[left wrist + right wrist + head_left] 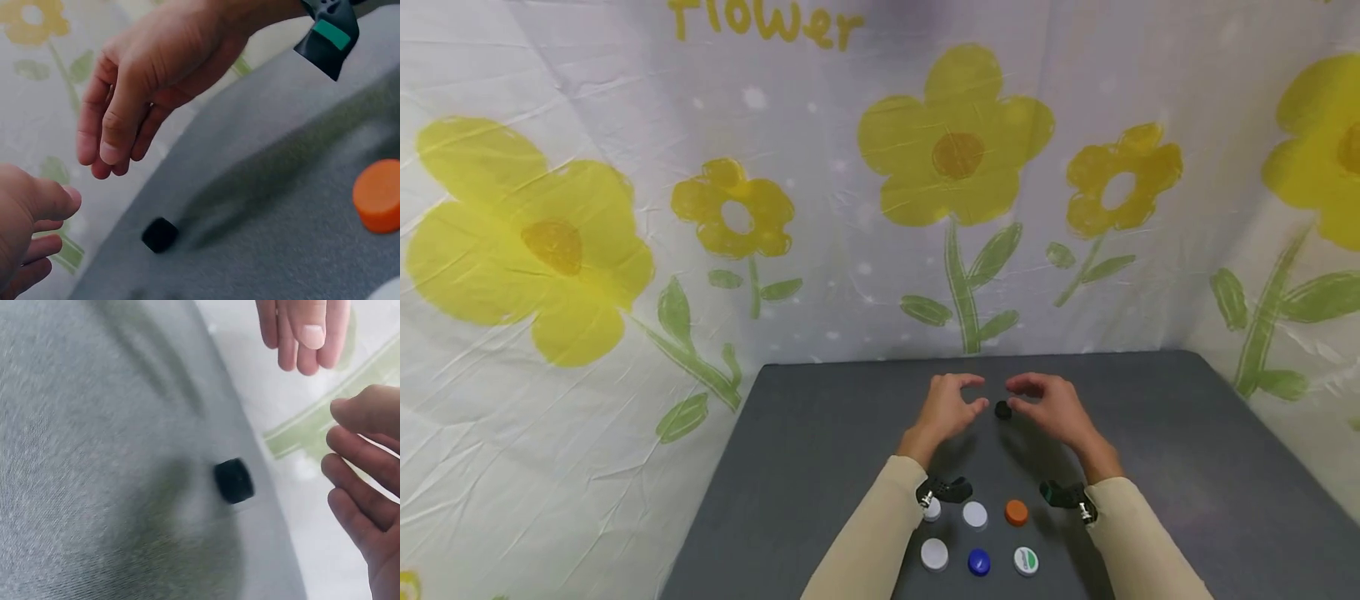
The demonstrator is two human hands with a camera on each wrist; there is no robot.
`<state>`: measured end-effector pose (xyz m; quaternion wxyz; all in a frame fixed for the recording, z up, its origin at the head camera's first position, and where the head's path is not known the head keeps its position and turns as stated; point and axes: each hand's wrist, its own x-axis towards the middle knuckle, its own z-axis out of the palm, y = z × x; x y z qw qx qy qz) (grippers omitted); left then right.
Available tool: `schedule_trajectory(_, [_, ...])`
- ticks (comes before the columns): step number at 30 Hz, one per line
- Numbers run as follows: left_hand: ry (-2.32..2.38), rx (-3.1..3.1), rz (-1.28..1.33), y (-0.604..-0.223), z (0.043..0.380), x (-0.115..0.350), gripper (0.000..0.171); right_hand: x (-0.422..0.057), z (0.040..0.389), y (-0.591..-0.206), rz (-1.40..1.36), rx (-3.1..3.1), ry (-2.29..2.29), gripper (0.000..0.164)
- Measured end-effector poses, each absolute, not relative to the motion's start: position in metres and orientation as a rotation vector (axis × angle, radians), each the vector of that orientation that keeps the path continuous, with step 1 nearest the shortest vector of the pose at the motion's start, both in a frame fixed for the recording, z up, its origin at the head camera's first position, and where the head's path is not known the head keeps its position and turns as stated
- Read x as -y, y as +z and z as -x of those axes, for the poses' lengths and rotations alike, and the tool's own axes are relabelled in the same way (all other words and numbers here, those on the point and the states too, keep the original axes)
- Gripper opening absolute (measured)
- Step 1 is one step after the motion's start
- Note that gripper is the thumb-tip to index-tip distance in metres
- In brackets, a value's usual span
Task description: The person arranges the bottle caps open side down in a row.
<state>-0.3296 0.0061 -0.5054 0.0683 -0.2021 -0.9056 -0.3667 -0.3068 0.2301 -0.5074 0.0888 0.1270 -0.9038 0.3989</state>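
Observation:
A small black bottle cap (1003, 410) lies on the dark grey table toward its far edge. My left hand (951, 408) hovers to the left of it with fingers loosely bent and apart from the thumb. On the other side, my right hand (1052, 407) is raised in a similar curve, its fingertips close to the cap in the head view. Both wrist views show the black cap (160, 235) (234, 480) apart from the fingers. Neither hand holds anything, and a gap separates the two.
Nearer me on the table (820, 467) are an orange cap (1017, 512), a blue cap (979, 562), a white cap with a green mark (1026, 561) and several white caps (975, 515). The left wrist strap partly covers one white cap. A flower-printed cloth (850, 275) hangs behind.

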Motion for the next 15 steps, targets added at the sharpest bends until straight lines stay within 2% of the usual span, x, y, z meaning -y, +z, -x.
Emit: schedule_trajectory(15, [-1.098, 2.843, 0.614, -0.539, 0.352, -0.030, 0.037, -0.241, 0.329, -0.538, -0.399, 2.767, 1.213, 0.038])
